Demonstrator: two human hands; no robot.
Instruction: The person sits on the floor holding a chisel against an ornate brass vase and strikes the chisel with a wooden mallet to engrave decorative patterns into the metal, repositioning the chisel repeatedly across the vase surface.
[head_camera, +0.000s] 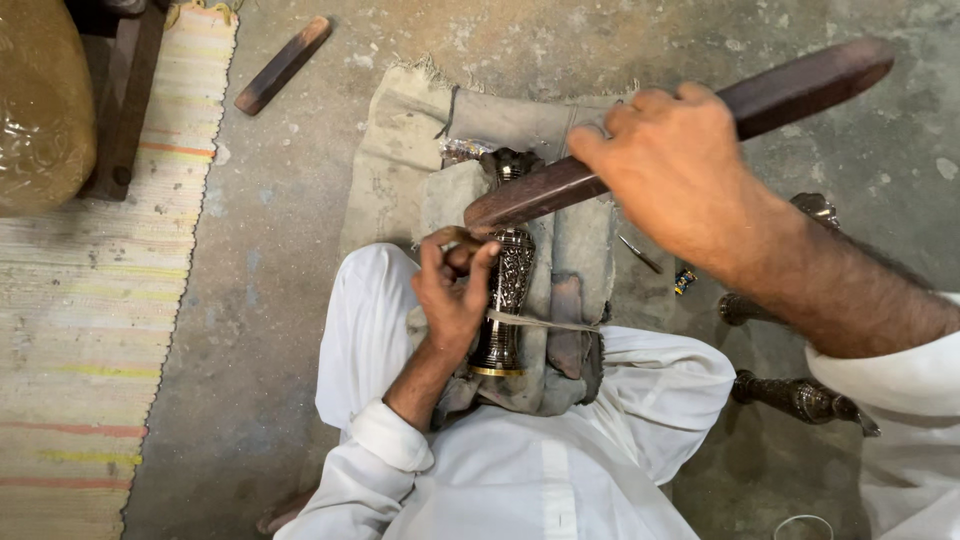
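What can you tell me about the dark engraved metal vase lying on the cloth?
The dark engraved metal vase is slim and dark, covered with fine floral relief, with a brass-coloured ring near its base. It lies on a grey cloth pad over the person's lap, its base toward the body. A thin cord crosses it. The left hand holds a small tool against it; the right hand holds a long dark wooden bat above it.

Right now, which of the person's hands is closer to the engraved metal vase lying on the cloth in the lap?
Left. The left hand rests against the engraved metal vase, pinching a small tool; the right hand is raised above it, gripping a long wooden stick.
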